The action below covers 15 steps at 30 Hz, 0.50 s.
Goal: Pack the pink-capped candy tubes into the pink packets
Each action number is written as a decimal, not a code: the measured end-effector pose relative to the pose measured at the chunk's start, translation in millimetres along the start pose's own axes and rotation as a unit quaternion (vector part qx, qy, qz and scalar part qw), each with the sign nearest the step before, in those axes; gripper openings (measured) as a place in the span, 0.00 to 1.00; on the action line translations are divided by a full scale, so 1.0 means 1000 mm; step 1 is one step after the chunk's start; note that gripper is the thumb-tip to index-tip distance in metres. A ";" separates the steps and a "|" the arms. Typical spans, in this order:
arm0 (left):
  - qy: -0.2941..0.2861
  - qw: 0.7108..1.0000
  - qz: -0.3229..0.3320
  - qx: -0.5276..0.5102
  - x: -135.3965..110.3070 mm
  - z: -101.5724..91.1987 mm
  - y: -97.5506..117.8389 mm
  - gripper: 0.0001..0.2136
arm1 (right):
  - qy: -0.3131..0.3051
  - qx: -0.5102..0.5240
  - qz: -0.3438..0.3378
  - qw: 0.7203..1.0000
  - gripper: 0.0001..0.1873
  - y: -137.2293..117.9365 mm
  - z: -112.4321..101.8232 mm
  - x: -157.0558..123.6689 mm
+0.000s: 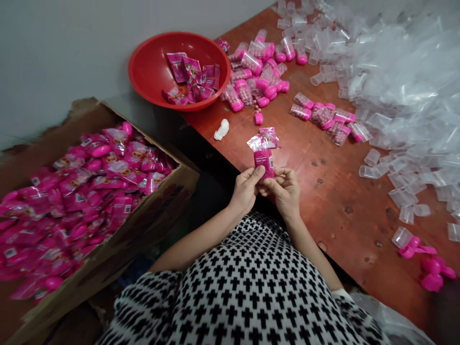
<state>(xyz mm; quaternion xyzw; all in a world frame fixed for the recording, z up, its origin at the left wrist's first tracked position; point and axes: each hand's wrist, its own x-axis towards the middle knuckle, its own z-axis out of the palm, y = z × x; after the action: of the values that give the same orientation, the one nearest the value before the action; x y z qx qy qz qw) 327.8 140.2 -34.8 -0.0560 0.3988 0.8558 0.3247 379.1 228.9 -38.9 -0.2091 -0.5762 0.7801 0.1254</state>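
Between my two hands, just over the table's near edge, is a small pink printed sachet (264, 162) with a barcode on its right side. My left hand (247, 187) pinches its lower left part, the thumb lying on the front. My right hand (285, 190) has its thumb and curled fingers closed at the sachet's lower right corner. Just beyond, another pink and silver sachet (269, 137) lies on the table. A pink cap (258, 119) with a few small pink balls sits a little farther off.
A red bowl (143, 72) holding several pink sachets stands at the back left. Ball-filled tubes with pink caps (251, 62) lie beside it. Clear empty tubes (398, 96) cover the right. A cardboard box (172, 191) of pink packets stands left. White scrap (222, 129) lies near the edge.
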 end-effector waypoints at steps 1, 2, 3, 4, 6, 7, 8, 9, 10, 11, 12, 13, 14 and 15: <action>-0.002 1.000 0.007 0.003 0.000 0.000 -0.001 0.19 | -0.001 0.003 -0.001 1.000 0.23 -0.001 0.001 0.001; -0.003 1.000 0.015 0.004 0.000 0.001 -0.002 0.18 | 0.000 0.007 -0.001 1.000 0.23 -0.001 0.003 0.003; -0.005 1.000 0.021 0.001 0.000 0.001 -0.003 0.18 | 0.001 0.013 0.000 1.000 0.23 -0.002 0.005 0.004; -0.006 1.000 0.023 -0.001 -0.001 0.002 -0.002 0.17 | 0.000 0.018 0.002 1.000 0.23 -0.003 0.007 0.006; -0.002 1.000 0.028 -0.004 -0.004 0.001 0.007 0.17 | -0.013 0.024 0.007 1.000 0.24 -0.006 0.013 0.008; 0.009 0.999 0.040 -0.004 -0.007 -0.002 0.016 0.17 | -0.028 0.023 0.012 0.999 0.24 -0.008 0.016 0.008; 0.028 0.998 0.062 -0.004 -0.010 -0.006 0.027 0.16 | -0.046 0.020 0.018 0.999 0.24 -0.010 0.019 0.009; 0.058 0.993 0.099 -0.007 -0.014 -0.012 0.041 0.17 | -0.063 0.015 0.024 0.998 0.24 -0.012 0.020 0.009; 0.094 0.984 0.150 -0.015 -0.018 -0.019 0.055 0.17 | -0.079 0.006 0.029 0.996 0.24 -0.015 0.021 0.010; 0.131 0.969 0.208 -0.026 -0.021 -0.028 0.069 0.19 | -0.087 -0.005 0.030 0.996 0.23 -0.017 0.019 0.011; 0.171 0.945 0.275 -0.042 -0.024 -0.036 0.080 0.23 | -0.090 -0.019 0.027 0.995 0.22 -0.019 0.017 0.012; 0.198 0.924 0.320 -0.060 -0.024 -0.043 0.088 0.26 | -0.086 -0.036 0.021 0.995 0.20 -0.022 0.013 0.014; 0.216 0.914 0.337 -0.068 -0.021 -0.049 0.091 0.28 | -0.082 -0.054 0.016 0.995 0.19 -0.024 0.009 0.017; 0.226 0.914 0.334 -0.051 -0.016 -0.053 0.090 0.28 | -0.076 -0.072 0.012 0.994 0.19 -0.025 0.004 0.020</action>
<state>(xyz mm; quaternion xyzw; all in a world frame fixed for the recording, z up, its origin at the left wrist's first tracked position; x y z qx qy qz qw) 278.1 51.4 -7.1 -0.1286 0.4128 0.8980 -0.0820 358.8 242.0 -17.4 -0.1647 -0.6360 0.7518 0.0564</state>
